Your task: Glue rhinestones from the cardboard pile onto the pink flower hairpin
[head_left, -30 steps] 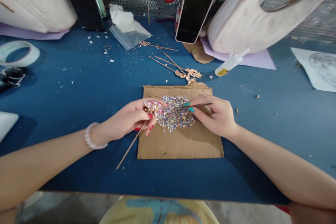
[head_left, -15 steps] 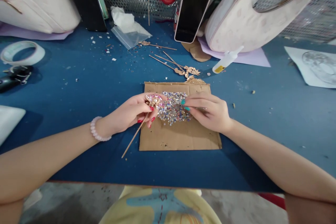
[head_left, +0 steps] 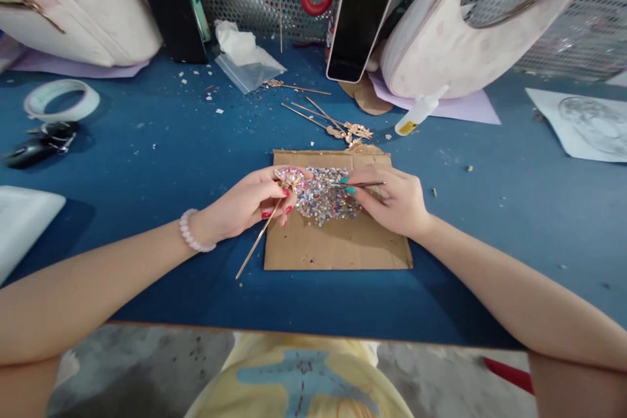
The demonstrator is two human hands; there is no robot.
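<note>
My left hand point(head_left: 259, 199) is closed on a gold hairpin point(head_left: 290, 176), its head set with pink stones and a pearl, its long stem slanting down toward the table's near edge. Between the thumb and fingers of my right hand point(head_left: 386, 199) is a slim dark metal tool, apparently tweezers point(head_left: 369, 183), with the tip pointing left toward the hairpin's head. Both hands are over a pile of small glittering rhinestones point(head_left: 327, 199) spread on a piece of cardboard point(head_left: 337, 251). Whether the tip grips a stone is too small to tell.
Several gold hairpins point(head_left: 356, 130) lie beyond the cardboard, beside a white glue bottle point(head_left: 418, 114). A phone point(head_left: 362, 23) leans upright behind them, near a white bag point(head_left: 435, 59). On the left are a tape roll point(head_left: 61, 101) and a black object point(head_left: 44, 144).
My right hand has turned a little, so the tweezers now show more clearly, lying nearly level. The left hand still holds the hairpin. The whole view has shifted slightly.
</note>
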